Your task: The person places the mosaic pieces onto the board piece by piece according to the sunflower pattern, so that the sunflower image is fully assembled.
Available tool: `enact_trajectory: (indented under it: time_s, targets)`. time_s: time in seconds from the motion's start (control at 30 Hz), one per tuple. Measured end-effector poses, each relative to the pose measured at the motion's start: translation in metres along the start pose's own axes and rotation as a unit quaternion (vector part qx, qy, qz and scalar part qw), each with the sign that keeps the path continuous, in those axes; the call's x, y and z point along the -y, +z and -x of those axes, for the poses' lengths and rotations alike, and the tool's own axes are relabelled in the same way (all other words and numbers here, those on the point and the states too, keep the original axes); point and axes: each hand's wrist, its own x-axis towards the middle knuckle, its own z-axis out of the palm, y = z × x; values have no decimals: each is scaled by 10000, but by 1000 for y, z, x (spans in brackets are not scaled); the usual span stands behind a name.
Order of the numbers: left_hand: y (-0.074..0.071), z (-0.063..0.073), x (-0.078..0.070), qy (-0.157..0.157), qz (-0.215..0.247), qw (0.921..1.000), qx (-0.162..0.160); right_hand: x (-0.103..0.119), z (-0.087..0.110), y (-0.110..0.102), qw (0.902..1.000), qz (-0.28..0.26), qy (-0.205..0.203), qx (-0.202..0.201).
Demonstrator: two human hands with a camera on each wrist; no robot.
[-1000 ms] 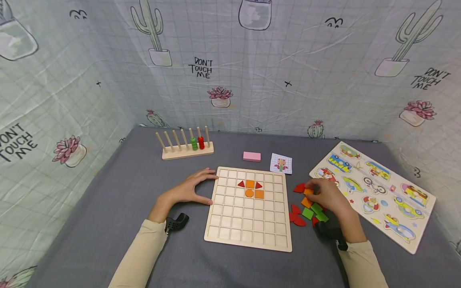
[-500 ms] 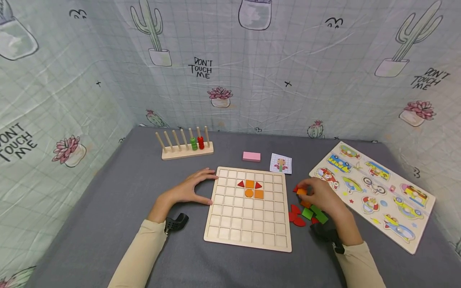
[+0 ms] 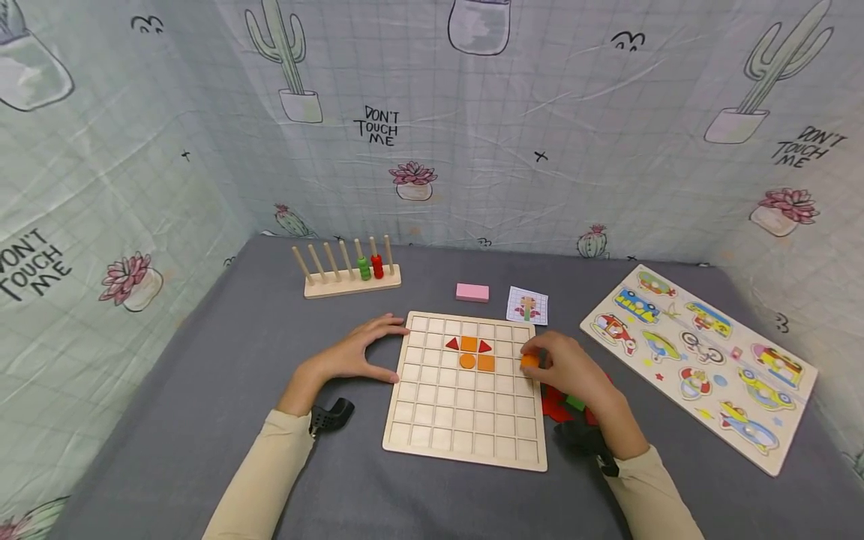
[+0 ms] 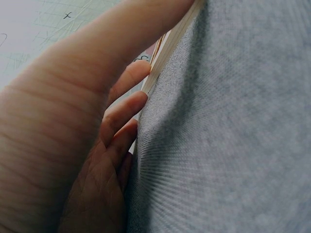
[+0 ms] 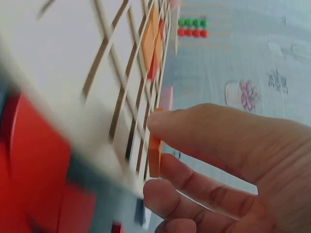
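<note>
A wooden grid board (image 3: 466,420) lies on the grey cloth, with two orange squares (image 3: 485,364), an orange circle (image 3: 467,361) and two red triangles (image 3: 452,343) in its upper cells. My left hand (image 3: 354,351) rests at the board's left edge, thumb and fingers spread; in the left wrist view its fingertips meet the board's side (image 4: 160,63). Over the board's right edge, my right hand (image 3: 567,367) pinches a flat orange tile (image 5: 154,155) between thumb and fingers. Red pieces (image 3: 555,405) and a green piece (image 3: 576,403) lie partly hidden beneath that hand.
Behind the board are a pink block (image 3: 472,293) and a small printed pattern card (image 3: 527,306). A peg stand (image 3: 352,283) with green and red beads stands back left. At right lies a vehicle puzzle board (image 3: 702,367).
My right hand has picked the orange tile from the loose pieces and carried it left to the board's right edge. The left hand has stayed in place.
</note>
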Motion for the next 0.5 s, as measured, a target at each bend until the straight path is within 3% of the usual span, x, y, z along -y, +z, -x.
enact_trajectory:
  time_s: [0.2,0.5]
  targets:
    - [-1,-1,0,-6,48,10000,-15,14,-12,11,9993,-179,-218,258]
    - [-2,0,0,-99,-8,9999,40,33,-27,34,9980,-102,-582,237]
